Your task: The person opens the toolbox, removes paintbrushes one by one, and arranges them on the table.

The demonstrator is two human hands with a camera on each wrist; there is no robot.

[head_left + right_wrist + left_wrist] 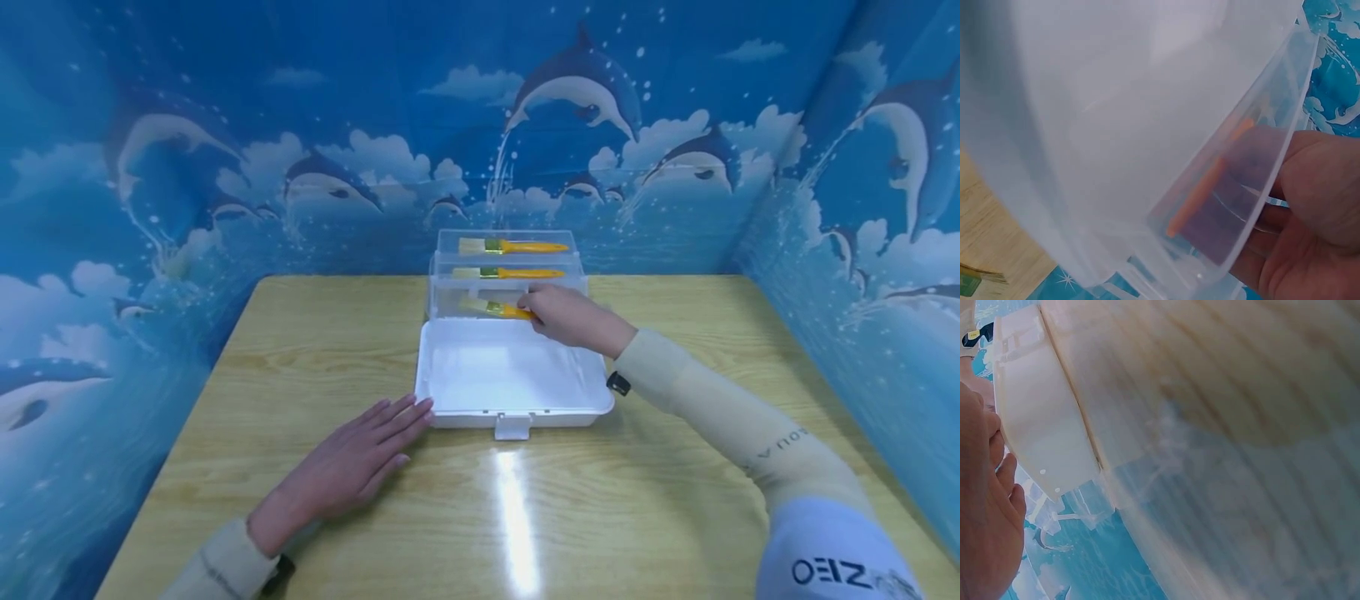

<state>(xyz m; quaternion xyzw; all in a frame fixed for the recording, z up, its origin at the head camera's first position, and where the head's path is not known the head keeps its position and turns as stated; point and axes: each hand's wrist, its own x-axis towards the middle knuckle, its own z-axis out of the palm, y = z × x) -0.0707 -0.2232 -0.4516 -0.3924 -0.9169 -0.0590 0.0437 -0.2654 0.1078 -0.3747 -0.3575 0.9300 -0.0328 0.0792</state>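
My right hand (573,318) pinches the front brush (495,308) by its orange handle, and that brush lies leftward from my fingertips, bristles farthest away, its long axis running across in front of me with a slight dip toward my grip. It is at the lowest clear tray (450,302), the one just behind the white box (555,420), and the right wrist view shows the handle and my fingers through see-through plastic (a little milky, so I cannot make out every fingertip). My right hand is plainly the nearer one; my left hand (348,462) lies with its fingers straight, tips at the box's near left corner, holding nothing. Above and behind, the middle brush (513,273) and the rear brush (517,247) lie nearly level, each on its own tier, bristles also to the left. The box stands on a pale wood-grain table (322,342), its latch (513,427) facing me, a streak of light on the surface just in front. Blue hangings (420,100) printed with dolphins and clouds enclose the back and both sides.
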